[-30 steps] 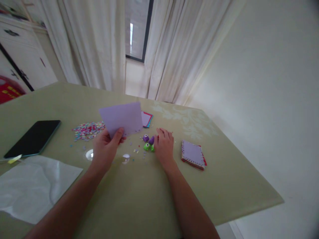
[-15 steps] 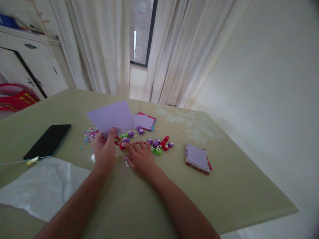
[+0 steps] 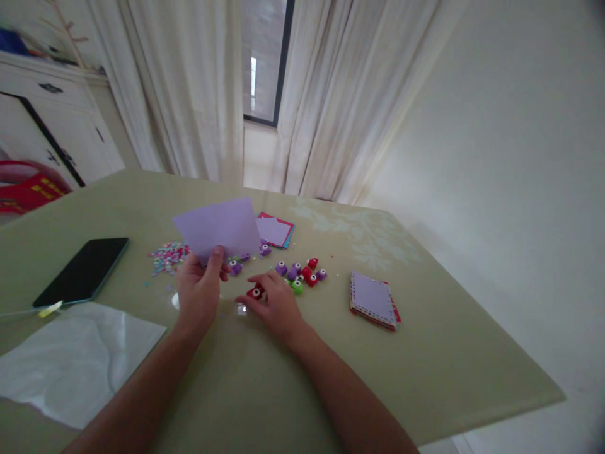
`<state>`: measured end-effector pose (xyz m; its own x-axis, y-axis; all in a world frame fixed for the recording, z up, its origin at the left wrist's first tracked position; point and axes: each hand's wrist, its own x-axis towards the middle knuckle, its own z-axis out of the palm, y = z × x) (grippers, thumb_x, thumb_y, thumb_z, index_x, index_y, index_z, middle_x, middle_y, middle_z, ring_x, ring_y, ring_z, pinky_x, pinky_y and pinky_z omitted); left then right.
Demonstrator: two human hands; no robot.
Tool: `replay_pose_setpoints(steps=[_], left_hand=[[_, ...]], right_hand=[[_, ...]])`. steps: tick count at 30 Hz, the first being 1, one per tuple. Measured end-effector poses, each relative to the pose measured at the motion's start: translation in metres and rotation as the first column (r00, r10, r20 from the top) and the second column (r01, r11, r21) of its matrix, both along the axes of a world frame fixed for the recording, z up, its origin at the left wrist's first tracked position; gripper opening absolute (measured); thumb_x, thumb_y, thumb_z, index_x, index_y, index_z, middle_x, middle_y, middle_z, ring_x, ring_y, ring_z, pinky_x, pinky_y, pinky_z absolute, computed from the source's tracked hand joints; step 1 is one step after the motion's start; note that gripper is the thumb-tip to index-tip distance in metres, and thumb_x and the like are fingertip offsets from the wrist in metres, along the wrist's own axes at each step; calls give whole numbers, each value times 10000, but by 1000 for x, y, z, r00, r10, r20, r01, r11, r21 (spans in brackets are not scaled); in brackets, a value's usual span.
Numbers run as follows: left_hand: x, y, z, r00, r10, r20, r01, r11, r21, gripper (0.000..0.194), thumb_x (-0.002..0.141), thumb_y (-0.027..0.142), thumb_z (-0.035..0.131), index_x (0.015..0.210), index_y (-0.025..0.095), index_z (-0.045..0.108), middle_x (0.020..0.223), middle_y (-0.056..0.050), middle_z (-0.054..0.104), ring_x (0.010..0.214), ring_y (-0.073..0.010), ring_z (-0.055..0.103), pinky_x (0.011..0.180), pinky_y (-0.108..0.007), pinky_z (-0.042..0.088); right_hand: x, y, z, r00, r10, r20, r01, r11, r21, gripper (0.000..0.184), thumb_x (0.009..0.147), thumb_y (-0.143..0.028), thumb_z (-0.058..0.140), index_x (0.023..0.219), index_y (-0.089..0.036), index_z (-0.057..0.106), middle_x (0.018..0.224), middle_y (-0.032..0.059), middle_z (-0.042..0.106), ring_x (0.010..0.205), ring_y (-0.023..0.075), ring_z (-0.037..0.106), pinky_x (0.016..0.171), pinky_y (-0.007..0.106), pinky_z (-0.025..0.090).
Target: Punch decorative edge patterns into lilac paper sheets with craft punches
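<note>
My left hand (image 3: 201, 284) is closed on the near edge of a lilac paper sheet (image 3: 220, 226), thumb in front, and holds it tilted above the table. My right hand (image 3: 274, 306) pinches a small red one-eyed figure (image 3: 256, 292) between thumb and fingers, just above or on the tabletop. Below its thumb lies a small clear, shiny piece (image 3: 241, 309). Beyond the hands are several more one-eyed figures: a purple one (image 3: 235, 267) by my left fingers, and a red one (image 3: 312, 279) and a green one (image 3: 297, 287) in the cluster to the right.
Coloured paper bits (image 3: 169, 257) form a pile left of the sheet. A dark-screened device (image 3: 82, 271) and a white translucent sheet (image 3: 80, 359) lie on the left. Stacked coloured papers (image 3: 275, 231) lie at the back, and a notched-edge card stack (image 3: 373, 301) on the right.
My right hand has closed on the red figure and drawn it slightly right and nearer, away from my left hand. The lilac sheet has shifted a little right and down.
</note>
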<state>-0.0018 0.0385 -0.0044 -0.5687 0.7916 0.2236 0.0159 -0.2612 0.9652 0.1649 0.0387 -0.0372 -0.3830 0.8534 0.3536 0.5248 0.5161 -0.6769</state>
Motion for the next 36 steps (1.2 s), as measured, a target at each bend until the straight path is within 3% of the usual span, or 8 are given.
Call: replay_pose_setpoints(steps=[2,5,11,14,20,26,31,36], left_hand=[[1,-1,2,1000,-14,-9,14,1000,-2,304,876,467,735,735,231,606,602,31,650,503,-142,565,500,-273,447],[3,-3,4,999,-40,-8,40,999,-4,280,874,439,741,731,236,612,594,27,650,503,-147,562,495,-275,442],[6,-5,2,994,-96,-43,96,995,-7,271,898,430,733,733,242,626,594,24,648,508,-155,555,495,-284,438],[8,-6,0,989,-135,-58,135,991,-7,265,897,431,742,743,242,639,599,25,650,521,-158,557,497,-283,440],[9,-6,-1,984,-160,-77,159,987,-26,254,884,429,743,746,240,643,579,28,643,512,-156,552,490,-276,435],[8,-5,-2,987,-133,-88,130,991,-42,277,873,440,742,728,235,625,574,26,645,502,-149,553,477,-264,432],[8,-5,-3,985,-144,-100,140,989,-38,262,862,436,740,744,231,628,569,30,642,499,-145,557,475,-253,438],[9,-6,-3,978,-164,-131,158,986,-51,264,855,448,737,755,230,627,571,29,639,505,-150,563,480,-255,444]], right_hand=[[7,3,8,955,-123,-269,80,983,-165,369,964,-564,712,1025,-204,766,860,34,705,731,179,613,686,303,475],[14,12,17,806,-262,-531,39,918,-394,469,901,-670,705,842,-206,731,630,-31,552,535,129,452,520,276,340],[25,24,22,538,-391,-747,-149,828,-540,534,676,-646,902,887,-220,659,713,-32,642,457,63,342,421,225,257],[31,28,24,528,-415,-741,-171,803,-571,529,696,-652,894,889,-190,724,699,-26,639,452,46,329,400,208,249],[38,32,28,468,-443,-765,-280,747,-603,545,591,-436,998,1049,-220,794,938,14,744,662,98,610,618,238,533],[37,31,22,540,-378,-752,-263,773,-577,532,658,-525,969,1038,-217,761,715,-43,659,556,73,508,492,180,397],[38,30,24,477,-378,-793,-287,786,-548,454,608,-427,1019,907,-224,744,796,-27,715,632,75,575,521,151,443],[41,27,33,462,-377,-803,-422,703,-573,514,628,-404,1019,1068,-241,809,889,-15,755,598,39,565,559,135,497]])
